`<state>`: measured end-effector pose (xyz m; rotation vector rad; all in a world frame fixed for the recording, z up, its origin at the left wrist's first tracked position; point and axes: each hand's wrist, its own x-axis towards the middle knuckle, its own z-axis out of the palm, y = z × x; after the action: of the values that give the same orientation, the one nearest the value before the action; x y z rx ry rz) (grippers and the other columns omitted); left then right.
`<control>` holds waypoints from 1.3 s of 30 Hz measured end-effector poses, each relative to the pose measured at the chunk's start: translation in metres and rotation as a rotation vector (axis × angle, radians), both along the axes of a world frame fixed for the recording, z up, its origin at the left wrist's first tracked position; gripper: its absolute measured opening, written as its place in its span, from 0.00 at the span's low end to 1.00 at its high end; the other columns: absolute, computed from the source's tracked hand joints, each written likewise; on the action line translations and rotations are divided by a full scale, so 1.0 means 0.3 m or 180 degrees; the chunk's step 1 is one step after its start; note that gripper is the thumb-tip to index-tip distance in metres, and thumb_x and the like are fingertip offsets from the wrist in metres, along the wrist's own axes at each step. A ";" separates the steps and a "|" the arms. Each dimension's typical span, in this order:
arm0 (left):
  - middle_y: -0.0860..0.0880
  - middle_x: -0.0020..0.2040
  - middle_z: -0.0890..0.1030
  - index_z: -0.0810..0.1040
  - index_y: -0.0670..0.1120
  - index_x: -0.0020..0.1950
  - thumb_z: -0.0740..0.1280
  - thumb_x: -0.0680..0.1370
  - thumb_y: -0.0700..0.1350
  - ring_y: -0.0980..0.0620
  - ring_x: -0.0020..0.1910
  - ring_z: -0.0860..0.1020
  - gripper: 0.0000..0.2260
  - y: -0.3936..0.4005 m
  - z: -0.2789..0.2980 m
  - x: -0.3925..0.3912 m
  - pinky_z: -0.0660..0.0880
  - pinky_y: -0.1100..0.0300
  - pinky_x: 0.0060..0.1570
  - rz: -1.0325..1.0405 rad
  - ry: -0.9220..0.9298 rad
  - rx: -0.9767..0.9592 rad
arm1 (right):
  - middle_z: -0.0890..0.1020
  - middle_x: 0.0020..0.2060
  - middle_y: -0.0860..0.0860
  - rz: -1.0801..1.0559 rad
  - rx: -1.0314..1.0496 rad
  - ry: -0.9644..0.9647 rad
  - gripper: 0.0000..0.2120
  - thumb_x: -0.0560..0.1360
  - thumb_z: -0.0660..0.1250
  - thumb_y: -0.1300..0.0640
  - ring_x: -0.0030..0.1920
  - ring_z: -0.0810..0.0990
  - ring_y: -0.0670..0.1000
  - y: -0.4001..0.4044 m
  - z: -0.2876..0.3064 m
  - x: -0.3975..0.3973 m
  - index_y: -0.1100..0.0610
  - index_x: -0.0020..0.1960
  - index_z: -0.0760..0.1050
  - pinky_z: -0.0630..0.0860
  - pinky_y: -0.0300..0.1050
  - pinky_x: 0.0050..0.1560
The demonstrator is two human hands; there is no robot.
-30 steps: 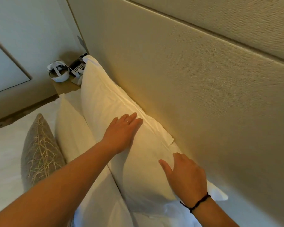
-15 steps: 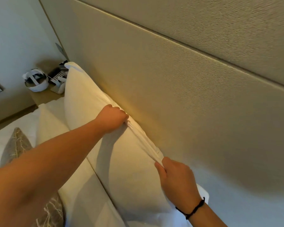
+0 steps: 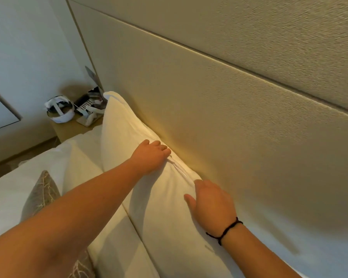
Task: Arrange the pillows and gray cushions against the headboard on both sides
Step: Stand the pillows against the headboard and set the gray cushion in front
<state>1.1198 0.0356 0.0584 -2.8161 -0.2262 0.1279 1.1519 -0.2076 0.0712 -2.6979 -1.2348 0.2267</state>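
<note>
Comparing with half a second earlier: the right hand (image 3: pixel 211 199), then pinching the pillow's top seam, has let go and now lies flat with fingers spread and relaxed on the plump white fabric pillow (image 3: pixel 159 197); the left hand (image 3: pixel 152 155) remains on the upper edge, its fingers curled over the seam, grasping the fabric where small creases gather under the fingertips. The pillow stands on its long edge, leaning against the beige textured upholstered headboard (image 3: pixel 229 117) directly beyond both hands, touching it along the top. Its case is smooth apart from the gathered seam running between the two hands. A second white pillow (image 3: pixel 113 227) stands just on the near side of the left forearm, against the first. Beneath that forearm, further from the headboard, lies the gray cushion with a pale branch pattern (image 3: pixel 41 193), partly hidden. A black cord bracelet (image 3: pixel 226 230) circles the right wrist. Beyond the left hand, past the pillow's far corner, a white headset (image 3: pixel 58 110) sits on a wooden bedside table (image 3: pixel 72 128).
</note>
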 end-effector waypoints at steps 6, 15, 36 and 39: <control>0.51 0.60 0.78 0.74 0.52 0.65 0.60 0.80 0.46 0.47 0.61 0.72 0.14 0.166 -0.028 0.013 0.69 0.51 0.55 0.0188 0.0244 0.0281 | 0.78 0.51 0.52 0.0064 -0.0010 0.0139 0.18 0.79 0.58 0.42 0.51 0.78 0.55 0.309 -0.050 0.048 0.55 0.57 0.72 0.71 0.49 0.46; 0.51 0.46 0.83 0.80 0.51 0.50 0.61 0.79 0.50 0.47 0.48 0.78 0.09 0.351 -0.001 0.064 0.64 0.52 0.50 0.0512 0.0155 0.0506 | 0.66 0.29 0.49 0.0140 0.0023 0.0198 0.15 0.72 0.58 0.68 0.33 0.71 0.54 0.548 -0.066 0.126 0.54 0.31 0.61 0.65 0.45 0.33; 0.46 0.71 0.70 0.68 0.49 0.69 0.62 0.79 0.50 0.41 0.63 0.73 0.19 0.729 0.029 0.135 0.70 0.45 0.53 0.1652 -0.0361 -0.0413 | 0.68 0.68 0.51 0.0934 0.0574 0.1604 0.24 0.78 0.63 0.45 0.64 0.73 0.55 0.753 -0.006 0.223 0.44 0.71 0.62 0.71 0.47 0.62; 0.38 0.65 0.71 0.67 0.44 0.67 0.60 0.79 0.46 0.35 0.59 0.74 0.17 0.837 0.025 0.135 0.73 0.42 0.54 0.2414 -0.0777 -0.0927 | 0.65 0.69 0.51 0.1021 0.0338 0.1785 0.25 0.77 0.63 0.43 0.67 0.70 0.54 0.803 -0.010 0.251 0.47 0.71 0.64 0.69 0.48 0.67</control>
<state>1.1603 0.2867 0.0660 -2.8517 -1.4215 -0.0227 1.2272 0.0332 0.0681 -2.1080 -1.4190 0.8600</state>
